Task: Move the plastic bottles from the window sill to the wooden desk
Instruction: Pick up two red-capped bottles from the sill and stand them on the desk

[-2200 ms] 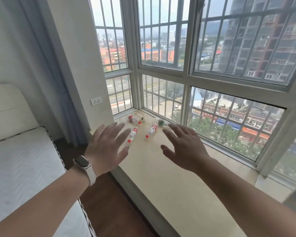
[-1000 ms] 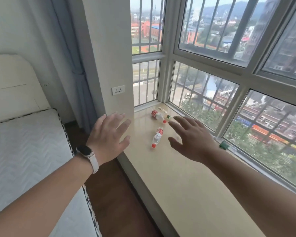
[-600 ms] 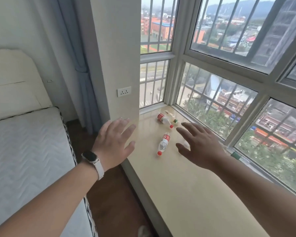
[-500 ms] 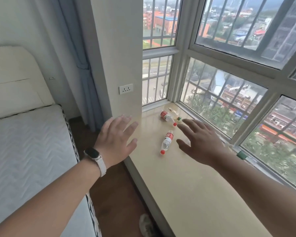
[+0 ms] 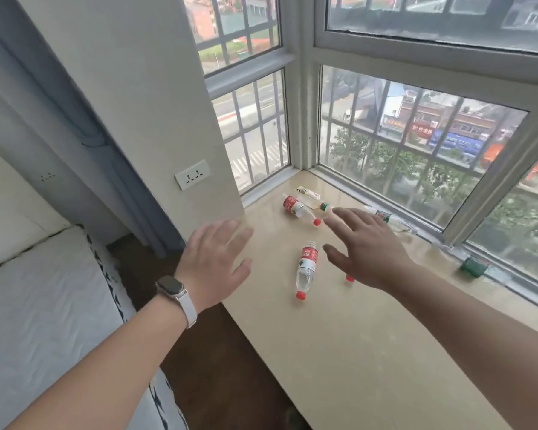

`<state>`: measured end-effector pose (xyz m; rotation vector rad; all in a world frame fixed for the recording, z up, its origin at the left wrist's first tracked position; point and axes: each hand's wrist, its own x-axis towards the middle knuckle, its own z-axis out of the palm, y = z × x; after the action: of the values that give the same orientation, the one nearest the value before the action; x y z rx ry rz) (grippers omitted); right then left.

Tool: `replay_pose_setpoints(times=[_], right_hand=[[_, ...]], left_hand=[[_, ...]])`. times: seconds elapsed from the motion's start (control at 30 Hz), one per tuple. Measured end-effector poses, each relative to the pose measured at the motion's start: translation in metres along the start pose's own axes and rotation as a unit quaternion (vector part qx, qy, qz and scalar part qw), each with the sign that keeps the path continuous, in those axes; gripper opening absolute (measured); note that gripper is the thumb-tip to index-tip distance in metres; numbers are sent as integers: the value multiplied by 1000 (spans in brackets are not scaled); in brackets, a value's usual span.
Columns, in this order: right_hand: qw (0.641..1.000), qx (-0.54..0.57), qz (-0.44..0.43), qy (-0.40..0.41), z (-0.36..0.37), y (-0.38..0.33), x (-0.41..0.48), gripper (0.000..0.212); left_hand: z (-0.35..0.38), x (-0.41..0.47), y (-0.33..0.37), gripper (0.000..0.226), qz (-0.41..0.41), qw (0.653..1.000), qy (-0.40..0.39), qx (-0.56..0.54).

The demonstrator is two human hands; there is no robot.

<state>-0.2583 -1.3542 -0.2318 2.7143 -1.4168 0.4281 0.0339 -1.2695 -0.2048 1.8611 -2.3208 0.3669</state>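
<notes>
On the beige window sill (image 5: 370, 352), toward its far left corner, several small plastic bottles lie on their sides. Nearest is a clear bottle with a red label and red cap (image 5: 306, 269), its cap pointing toward the near edge. Farther off, a second red-labelled bottle (image 5: 298, 209) lies close to the corner, with a green-capped bottle (image 5: 323, 207) just beside it, and a green-labelled bottle (image 5: 392, 221) rests against the window frame to the right. Another red cap (image 5: 349, 278) peeks out from under the right wrist; its bottle is hidden.

Compared with half a second ago, the view has dipped and drawn closer, so the bottles look larger and the corner sits nearer the centre, while the bottles themselves lie where they did.

Both hands are spread flat, palms down, and hold nothing. The left hand (image 5: 213, 265), a watch with a pale strap (image 5: 176, 294) on its wrist, hovers over the left edge of the sill, left of the nearest bottle. The right hand (image 5: 365, 249) hovers just right of that bottle, fingers reaching toward the far ones; it has advanced further over the sill. A small green object (image 5: 472, 268) sits on the window track at the right, and a bed (image 5: 44, 321) lies at the left.
</notes>
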Motion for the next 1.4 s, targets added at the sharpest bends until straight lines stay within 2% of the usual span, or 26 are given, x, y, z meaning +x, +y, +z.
replay_pose_setpoints(times=[0.23,0.53,0.73,0.93,1.13,1.27,1.4], right_hand=[[999,4,27,-36,29,51,35,58],[990,-3,131,-47,61,99,31,55],[973,-5,205,-102,106,120,24,48],[958,5,238,-160,172,134,21,48],[936,55,305,-169,251,160,24,52],[926,61,316,-195,294,184,23,54],[928,54,254,-269,326,212,22,63]], left_hand=[[44,73,-2,52,73,997,-36,-12],[113,155,9,53,150,986,-32,-61],[192,181,2,54,150,970,-145,-129],[276,194,10,54,135,955,-201,-173],[356,195,28,54,121,944,-237,-197],[411,200,31,56,173,916,-302,-197],[450,196,27,54,255,888,-333,-189]])
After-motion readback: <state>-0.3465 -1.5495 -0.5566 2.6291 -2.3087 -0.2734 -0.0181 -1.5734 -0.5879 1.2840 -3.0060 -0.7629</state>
